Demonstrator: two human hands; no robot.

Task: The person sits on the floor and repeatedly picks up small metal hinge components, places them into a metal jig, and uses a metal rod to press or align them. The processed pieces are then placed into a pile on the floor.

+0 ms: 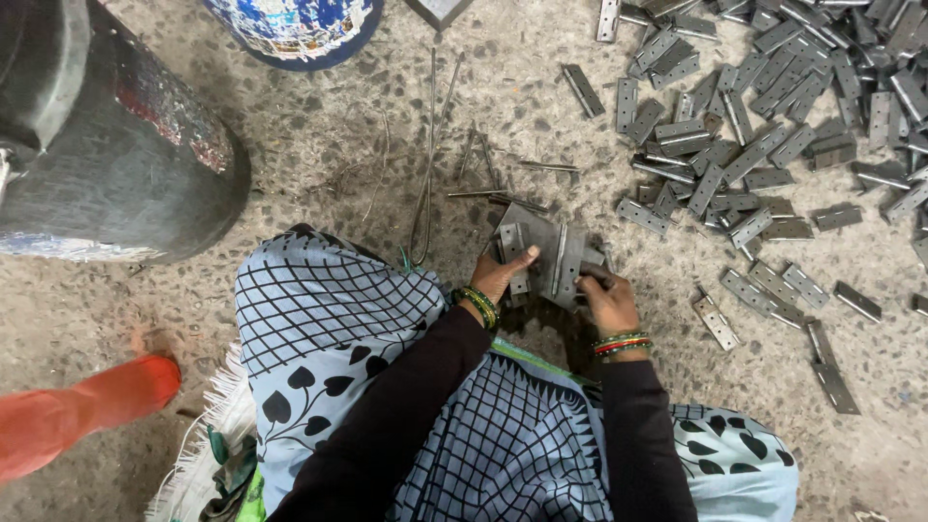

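A grey metal hinge (553,253) with two flat leaves is held low over the speckled floor. My left hand (503,275) grips its left leaf, thumb on top. My right hand (607,298) pinches its right side, fingers curled around the edge. Both wrists carry coloured bangles and dark sleeves. A second small hinge piece (512,242) sits against my left fingers. Thin metal pins (493,193) lie on the floor just beyond the hinge.
A heap of several loose grey hinges (754,126) spreads across the floor to the upper right. A large dark drum (106,155) lies at left, a blue and white container (290,29) at top. A person's red-clad foot (87,406) is at lower left.
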